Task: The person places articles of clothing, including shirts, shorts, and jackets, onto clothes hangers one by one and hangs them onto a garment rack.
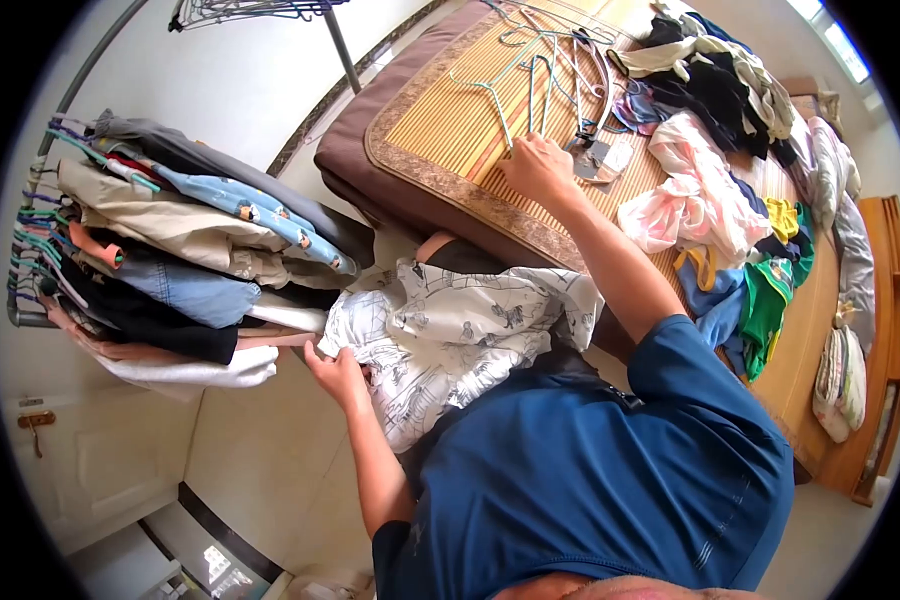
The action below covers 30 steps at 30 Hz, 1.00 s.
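A white shirt with a dark line-drawing print (pixel 470 325) is spread across my lap. My left hand (pixel 338 378) pinches its edge on the left side. Over the bed, my right hand (pixel 542 168) is closed around the lower end of a light blue clothes hanger (pixel 494 90). More thin hangers (pixel 570 60) lie tangled just beyond that hand. Close to its right is a small clear-and-dark packet (pixel 598 158). My right fingers partly hide the hanger's end.
At left, a metal rack (pixel 42 150) carries several hung garments, including a denim piece (pixel 195 287). On the bed's bamboo mat (pixel 420 120) lie a pink-white garment (pixel 685 195), a green garment (pixel 767 305) and a dark pile (pixel 720 90). A wooden headboard (pixel 878 340) stands at right.
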Each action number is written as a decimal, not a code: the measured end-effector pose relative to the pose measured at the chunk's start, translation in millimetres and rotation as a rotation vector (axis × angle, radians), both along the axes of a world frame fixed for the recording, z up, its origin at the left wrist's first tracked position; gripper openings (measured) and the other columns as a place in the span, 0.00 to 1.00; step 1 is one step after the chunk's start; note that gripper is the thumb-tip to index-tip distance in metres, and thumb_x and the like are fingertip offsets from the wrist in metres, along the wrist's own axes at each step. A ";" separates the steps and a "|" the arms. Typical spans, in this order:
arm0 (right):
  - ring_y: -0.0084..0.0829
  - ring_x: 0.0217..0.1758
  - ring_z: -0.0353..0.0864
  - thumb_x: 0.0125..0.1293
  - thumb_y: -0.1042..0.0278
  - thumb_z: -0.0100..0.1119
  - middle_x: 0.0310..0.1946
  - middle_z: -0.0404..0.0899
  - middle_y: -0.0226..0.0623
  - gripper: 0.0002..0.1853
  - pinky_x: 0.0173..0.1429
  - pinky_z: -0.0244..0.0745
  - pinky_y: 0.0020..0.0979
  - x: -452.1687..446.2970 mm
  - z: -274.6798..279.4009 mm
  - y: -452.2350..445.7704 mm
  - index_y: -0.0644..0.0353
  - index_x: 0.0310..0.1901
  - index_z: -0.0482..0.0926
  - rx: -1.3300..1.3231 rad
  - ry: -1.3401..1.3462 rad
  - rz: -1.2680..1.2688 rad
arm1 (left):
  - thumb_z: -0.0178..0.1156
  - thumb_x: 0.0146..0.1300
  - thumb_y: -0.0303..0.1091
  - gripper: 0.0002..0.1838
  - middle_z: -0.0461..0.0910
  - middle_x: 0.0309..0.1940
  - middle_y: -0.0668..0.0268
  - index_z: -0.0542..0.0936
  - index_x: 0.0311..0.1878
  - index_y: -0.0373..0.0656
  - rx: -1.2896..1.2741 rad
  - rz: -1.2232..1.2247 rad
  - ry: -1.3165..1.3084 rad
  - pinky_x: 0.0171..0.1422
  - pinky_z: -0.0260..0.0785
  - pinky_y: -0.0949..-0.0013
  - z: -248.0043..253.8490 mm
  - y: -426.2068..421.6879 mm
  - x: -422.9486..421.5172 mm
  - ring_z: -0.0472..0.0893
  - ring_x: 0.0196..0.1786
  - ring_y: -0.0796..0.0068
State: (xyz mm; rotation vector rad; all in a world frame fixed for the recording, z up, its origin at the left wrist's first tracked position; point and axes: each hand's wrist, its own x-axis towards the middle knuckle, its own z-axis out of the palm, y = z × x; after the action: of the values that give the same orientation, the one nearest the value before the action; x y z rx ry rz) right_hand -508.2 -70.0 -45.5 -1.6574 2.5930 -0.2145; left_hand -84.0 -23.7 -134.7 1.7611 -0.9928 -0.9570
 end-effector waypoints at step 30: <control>0.23 0.17 0.76 0.60 0.82 0.75 0.34 0.86 0.56 0.24 0.18 0.68 0.23 -6.3 25.3 180.1 0.52 0.26 0.64 0.131 -1.724 0.282 | 0.62 0.76 0.44 0.37 0.72 0.70 0.48 0.61 0.79 0.35 -0.288 -0.449 0.966 0.67 0.75 0.46 127.7 -13.6 -52.8 0.78 0.66 0.58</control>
State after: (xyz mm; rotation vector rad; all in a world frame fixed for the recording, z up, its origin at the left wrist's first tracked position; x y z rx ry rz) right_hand -514.5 110.1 -20.2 -0.8792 1.0151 -0.8907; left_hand -136.8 -37.3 -7.0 0.6606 -0.8053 -1.6228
